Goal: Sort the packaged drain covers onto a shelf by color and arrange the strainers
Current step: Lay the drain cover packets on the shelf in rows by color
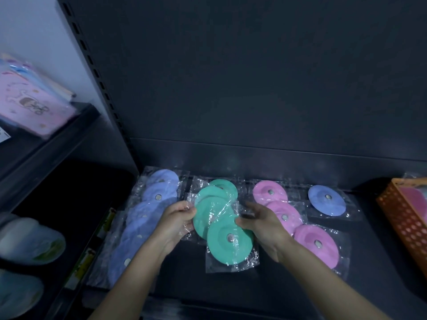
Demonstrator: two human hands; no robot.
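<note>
On a dark shelf [369,262] lie round drain covers in clear bags. A row of several lavender-blue covers [147,218] runs along the left. Green covers [209,212] overlap in the middle, the nearest green one [227,245] lying flat. Three pink covers [270,192] run diagonally to the right, and a single blue cover [327,200] lies beyond them. My left hand [175,221] pinches the left edge of a green cover's bag. My right hand [261,224] holds the same green stack from the right, thumb against the plastic.
An orange perforated basket [404,218] with pink items stands at the right edge. A neighbouring shelf on the left holds pink packaged goods [30,105], with pale rounded items [30,241] below. The shelf's dark back panel rises behind the covers.
</note>
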